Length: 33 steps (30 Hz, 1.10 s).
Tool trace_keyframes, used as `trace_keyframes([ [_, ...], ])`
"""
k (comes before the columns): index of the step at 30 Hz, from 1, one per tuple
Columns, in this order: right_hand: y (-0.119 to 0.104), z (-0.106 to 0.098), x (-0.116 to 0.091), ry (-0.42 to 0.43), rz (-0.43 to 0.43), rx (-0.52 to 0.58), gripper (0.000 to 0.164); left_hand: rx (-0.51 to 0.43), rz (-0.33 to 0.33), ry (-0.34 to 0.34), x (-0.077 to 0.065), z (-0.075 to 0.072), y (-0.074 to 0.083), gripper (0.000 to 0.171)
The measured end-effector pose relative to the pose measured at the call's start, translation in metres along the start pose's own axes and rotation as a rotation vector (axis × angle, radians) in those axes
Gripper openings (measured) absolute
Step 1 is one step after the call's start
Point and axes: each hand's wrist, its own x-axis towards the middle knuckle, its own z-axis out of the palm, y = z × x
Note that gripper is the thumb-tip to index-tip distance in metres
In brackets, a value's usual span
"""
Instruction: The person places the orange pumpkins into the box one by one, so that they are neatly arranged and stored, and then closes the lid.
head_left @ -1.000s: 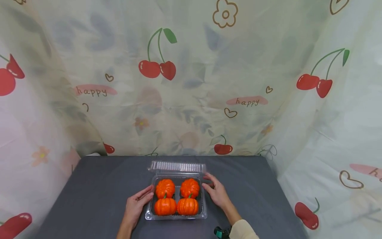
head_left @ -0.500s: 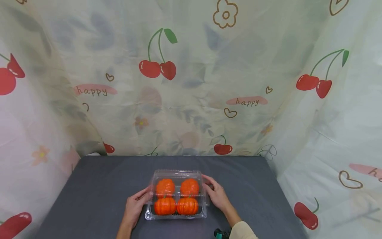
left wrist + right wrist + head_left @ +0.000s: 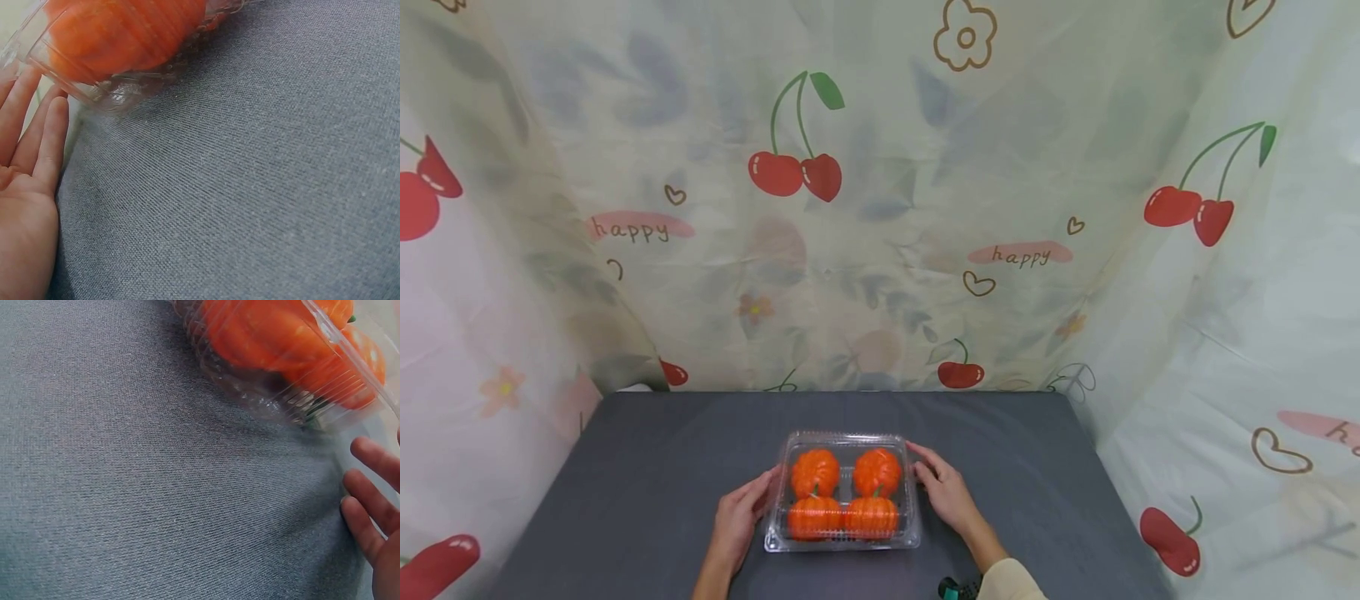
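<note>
A clear plastic clamshell box (image 3: 842,547) sits on the dark cloth with several small orange pumpkins (image 3: 815,473) inside, two of them at the back. Its see-through lid (image 3: 850,437) now lies over the pumpkins, its front edge close above the box's front rim. My left hand (image 3: 735,521) is at the box's left side, fingers nearly straight along the wall. On the other side, my right hand (image 3: 949,496) has its fingers extended by the lid's right edge. In the right wrist view, fingertips (image 3: 365,450) show just beside the ribbed plastic wall (image 3: 250,403).
Grey-black cloth (image 3: 662,467) covers the table around the box. A pale curtain (image 3: 880,275) printed with cherries hangs behind and at both sides. Near the right wrist lies a dark and teal strap-like item (image 3: 953,588).
The lid has swung from standing open behind the box forward and down over the pumpkins. Both hands have stayed at the box's sides, shifting only slightly.
</note>
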Motion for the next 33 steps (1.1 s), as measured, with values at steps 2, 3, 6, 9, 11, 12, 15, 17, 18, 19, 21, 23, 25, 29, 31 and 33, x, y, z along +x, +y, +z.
trace_keyframes([
  [2, 0.0, 0.0, 0.0, 0.001, 0.006, 0.001, 0.035, -0.023, 0.008, -0.005, 0.0, 0.0, 0.0, 0.055],
  [3, 0.0, 0.001, 0.0, 0.002, 0.004, 0.002, 0.036, -0.035, 0.012, -0.007, 0.0, 0.0, -0.001, 0.055],
  [6, 0.0, 0.001, -0.001, 0.006, 0.001, 0.013, 0.037, -0.052, 0.031, -0.002, 0.0, 0.0, -0.002, 0.055],
  [9, -0.001, 0.001, -0.002, 0.001, 0.002, 0.053, 0.039, -0.062, 0.041, 0.0, -0.001, 0.0, -0.002, 0.054],
  [11, -0.002, 0.0, -0.002, -0.013, 0.004, 0.069, 0.042, -0.064, 0.038, 0.001, -0.002, 0.0, -0.002, 0.054],
  [12, -0.002, -0.001, -0.003, -0.025, 0.004, 0.071, 0.044, -0.063, 0.035, 0.002, -0.002, 0.0, -0.002, 0.055],
  [15, -0.004, -0.003, -0.006, -0.065, -0.004, 0.051, 0.051, -0.052, 0.032, 0.014, -0.002, 0.001, -0.002, 0.056],
  [17, -0.004, -0.006, -0.007, -0.097, -0.014, 0.025, 0.055, -0.044, 0.035, 0.024, -0.001, 0.001, -0.003, 0.057],
  [18, -0.004, -0.007, -0.007, -0.117, -0.014, 0.017, 0.057, -0.042, 0.037, 0.029, -0.001, 0.001, -0.003, 0.057],
  [19, -0.004, -0.008, -0.007, -0.135, -0.016, 0.021, 0.059, -0.035, 0.034, 0.033, -0.001, 0.001, -0.004, 0.057],
  [21, -0.004, -0.011, -0.007, -0.179, -0.007, 0.032, 0.064, -0.017, 0.021, 0.036, 0.0, 0.001, -0.004, 0.058],
  [23, -0.004, -0.014, -0.006, -0.227, 0.007, 0.046, 0.069, -0.002, 0.008, 0.032, 0.001, 0.0, -0.005, 0.058],
  [25, -0.004, -0.016, -0.005, -0.26, 0.025, 0.071, 0.073, 0.022, 0.002, 0.027, 0.002, 0.0, -0.004, 0.059],
  [29, -0.007, -0.02, -0.004, -0.283, 0.056, 0.106, 0.075, 0.046, -0.009, 0.034, 0.006, 0.001, -0.001, 0.064],
  [31, -0.008, -0.021, -0.005, -0.282, 0.074, 0.112, 0.073, 0.063, -0.025, 0.045, 0.007, 0.002, 0.0, 0.067],
  [33, -0.009, -0.021, -0.007, -0.275, 0.095, 0.102, 0.066, 0.082, -0.046, 0.058, 0.006, 0.003, 0.002, 0.068],
])
